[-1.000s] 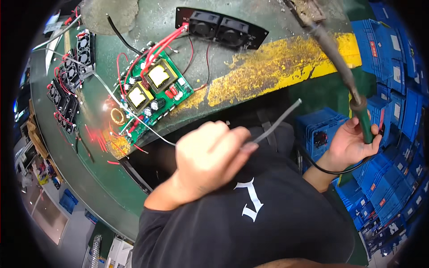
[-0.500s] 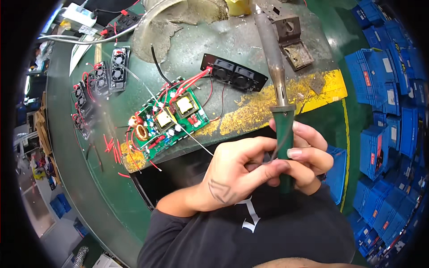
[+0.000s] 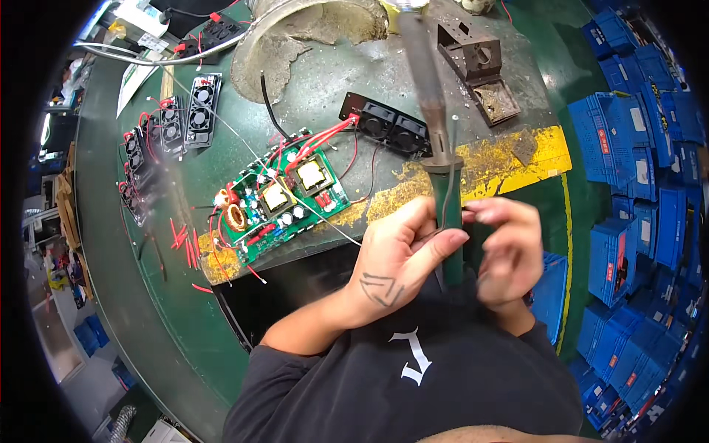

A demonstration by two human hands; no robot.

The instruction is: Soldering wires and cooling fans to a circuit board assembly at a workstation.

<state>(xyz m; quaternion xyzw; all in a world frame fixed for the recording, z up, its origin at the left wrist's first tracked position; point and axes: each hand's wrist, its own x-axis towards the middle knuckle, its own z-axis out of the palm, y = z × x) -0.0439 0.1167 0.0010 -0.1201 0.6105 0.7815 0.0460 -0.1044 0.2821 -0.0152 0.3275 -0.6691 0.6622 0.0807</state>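
A soldering iron with a green handle stands nearly upright in front of my chest, its metal end pointing away. My left hand is wrapped round the handle, thumb lying across it. A thin grey strand runs along the handle by my left fingers. A thin pale wire reaches from the circuit board to my left hand. Right of the handle, my right hand is curled, its fingers partly blurred; the index fingertip is by a small dark end. What it pinches is unclear. The green circuit board lies on the bench, left of the iron.
A black panel with two fans is wired to the board. A rusty metal stand is at the back right. More fan units and red wire pieces lie left. Blue crates are stacked at the right.
The soldering iron and my left hand have shifted slightly, the iron moving left and towards me. My right hand has come away from the handle, its fingers now curled beside it.
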